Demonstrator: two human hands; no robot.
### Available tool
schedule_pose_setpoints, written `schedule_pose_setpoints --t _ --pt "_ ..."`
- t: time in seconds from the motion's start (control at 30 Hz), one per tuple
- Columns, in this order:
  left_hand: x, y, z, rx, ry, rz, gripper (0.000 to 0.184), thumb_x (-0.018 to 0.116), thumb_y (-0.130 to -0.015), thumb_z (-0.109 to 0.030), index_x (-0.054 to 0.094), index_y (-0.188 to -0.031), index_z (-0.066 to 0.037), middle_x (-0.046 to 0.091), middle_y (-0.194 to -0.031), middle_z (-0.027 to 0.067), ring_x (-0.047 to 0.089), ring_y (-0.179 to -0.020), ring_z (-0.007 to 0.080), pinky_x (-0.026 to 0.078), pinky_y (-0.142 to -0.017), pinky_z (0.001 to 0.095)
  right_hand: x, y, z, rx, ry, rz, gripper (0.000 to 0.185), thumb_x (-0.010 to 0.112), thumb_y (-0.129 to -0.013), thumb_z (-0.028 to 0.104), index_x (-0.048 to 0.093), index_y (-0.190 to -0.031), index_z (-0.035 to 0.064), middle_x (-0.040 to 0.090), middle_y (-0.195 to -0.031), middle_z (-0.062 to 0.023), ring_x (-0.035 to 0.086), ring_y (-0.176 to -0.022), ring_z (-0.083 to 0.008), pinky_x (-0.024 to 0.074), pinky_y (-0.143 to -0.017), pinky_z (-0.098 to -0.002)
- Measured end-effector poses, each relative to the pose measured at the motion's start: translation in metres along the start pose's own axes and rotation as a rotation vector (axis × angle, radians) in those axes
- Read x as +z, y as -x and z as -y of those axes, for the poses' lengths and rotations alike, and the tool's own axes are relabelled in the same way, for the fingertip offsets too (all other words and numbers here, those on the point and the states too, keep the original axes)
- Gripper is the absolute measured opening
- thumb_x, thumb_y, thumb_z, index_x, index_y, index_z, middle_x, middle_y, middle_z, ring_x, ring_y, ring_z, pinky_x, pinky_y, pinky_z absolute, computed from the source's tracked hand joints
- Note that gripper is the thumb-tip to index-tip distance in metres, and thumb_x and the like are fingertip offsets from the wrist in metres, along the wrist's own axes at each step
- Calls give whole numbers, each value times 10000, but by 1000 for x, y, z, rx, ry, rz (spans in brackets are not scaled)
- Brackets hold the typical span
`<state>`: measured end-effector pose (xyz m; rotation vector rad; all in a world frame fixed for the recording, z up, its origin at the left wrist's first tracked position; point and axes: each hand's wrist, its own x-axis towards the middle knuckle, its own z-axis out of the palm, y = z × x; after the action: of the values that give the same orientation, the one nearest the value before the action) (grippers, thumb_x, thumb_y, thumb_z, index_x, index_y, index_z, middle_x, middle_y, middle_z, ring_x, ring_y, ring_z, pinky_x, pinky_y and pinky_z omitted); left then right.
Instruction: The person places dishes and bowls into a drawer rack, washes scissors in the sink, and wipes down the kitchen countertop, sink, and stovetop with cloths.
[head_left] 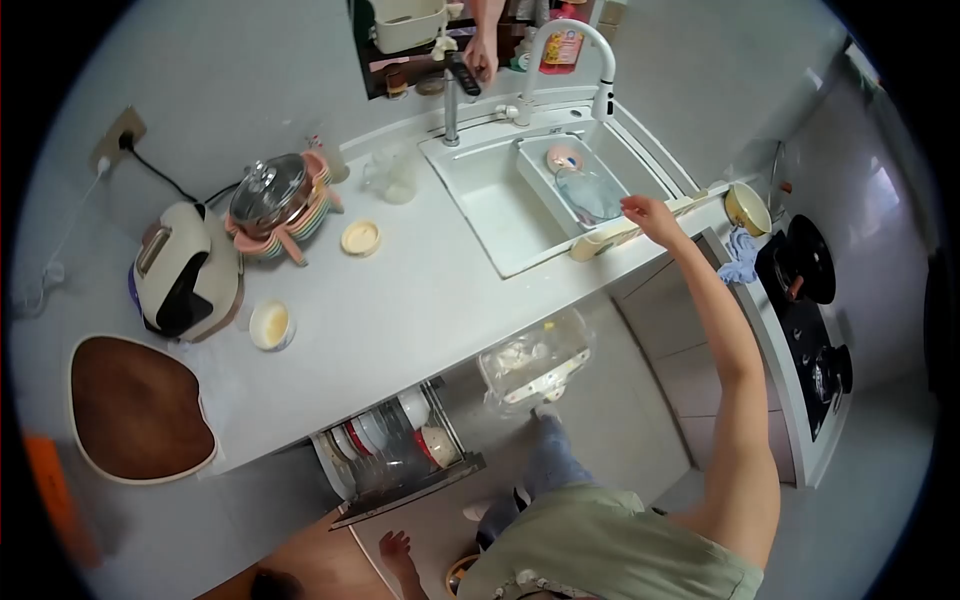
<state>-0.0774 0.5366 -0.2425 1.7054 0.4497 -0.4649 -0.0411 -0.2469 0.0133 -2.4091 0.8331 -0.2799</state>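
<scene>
My right hand [650, 218] is over the right part of the sink, with its fingers drawn together beside the rim of a clear bowl [588, 195]. What it holds, if anything, is too small to make out. The bowl lies in a white tray [540, 170] set inside the sink [490, 205], near a small pink dish [565, 158]. My left hand [396, 548] hangs low, its fingers apart and nothing in it, beside the pulled-out drawer [400, 495] of bowls and plates.
An open lower drawer juts out from the counter [350, 320]. A clear plastic bin [535, 365] stands on the floor. A cup [272, 325], an appliance [190, 270] and a glass-lidded pot [270, 195] are at left; the stove [805, 330] is at right. Behind the sink another hand [482, 55] shows.
</scene>
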Motion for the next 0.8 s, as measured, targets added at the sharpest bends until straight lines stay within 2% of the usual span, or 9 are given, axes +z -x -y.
schedule_pose_setpoints --t 0.03,0.1,0.23,0.3,0.37,0.47,0.6,0.7,0.8 --pt "6 1 -4 95 51 -29 289 537 -828 -86 486 -1106 -26 595 -885 78 584 -805 179 468 -638 264 4 -29 -27 65 83 57 352 629 -773 170 582 -1092 30 621 -1039 -144 590 -964 -279 461 -812 -316" --pt "37 -8 -23 209 214 -98 306 523 -848 -102 458 -1132 -11 587 -889 87 582 -806 182 475 -650 278 31 -91 -95 -56 385 167 467 677 -699 259 579 -1110 61 608 -1070 -143 575 -982 -303 454 -837 -338" --pt "171 7 -160 306 171 -319 282 465 -903 -114 435 -1162 -8 591 -919 112 579 -809 179 477 -728 281 83 -169 -150 -193 460 527 614 690 -656 394 549 -1136 37 592 -1074 -184 571 -976 -331 443 -849 -403" --pt "233 7 -215 397 184 -302 275 458 -912 -113 432 -1166 -10 592 -934 116 578 -796 175 472 -740 274 110 -176 -158 -85 323 759 542 667 -667 389 583 -1058 24 609 -987 -200 584 -909 -354 456 -812 -403" --pt "295 13 -260 484 174 -196 276 465 -912 -104 432 -1169 -10 592 -954 120 579 -784 175 468 -747 266 130 -178 -161 -265 556 623 358 634 -688 329 621 -906 45 627 -870 -178 594 -814 -363 470 -749 -406" --pt "352 15 -311 542 90 -2 285 478 -909 -110 428 -1172 -11 583 -965 127 584 -788 170 484 -745 284 106 -187 -163 -402 523 686 207 595 -707 238 616 -777 45 631 -794 -163 595 -741 -355 481 -702 -398" --pt "408 8 -342 615 117 90 284 488 -900 -91 429 -1163 0 597 -907 118 593 -743 177 488 -730 287 39 -193 -162 -470 293 689 137 591 -707 162 595 -716 26 630 -711 -144 612 -665 -281 490 -637 -332" --pt "444 -1 -351 629 103 191 281 487 -898 -82 429 -1160 1 598 -915 119 591 -743 172 490 -722 292 12 -195 -176 -231 -272 775 156 578 -806 201 578 -794 45 620 -673 -80 613 -639 -191 474 -588 -297" --pt "480 -11 -359 619 115 353 270 475 -890 -18 424 -1153 7 584 -943 123 578 -864 182 500 -752 305 -3 -199 -170 -15 -646 690 243 553 -865 294 574 -791 64 602 -627 -35 596 -601 -123 463 -528 -265"
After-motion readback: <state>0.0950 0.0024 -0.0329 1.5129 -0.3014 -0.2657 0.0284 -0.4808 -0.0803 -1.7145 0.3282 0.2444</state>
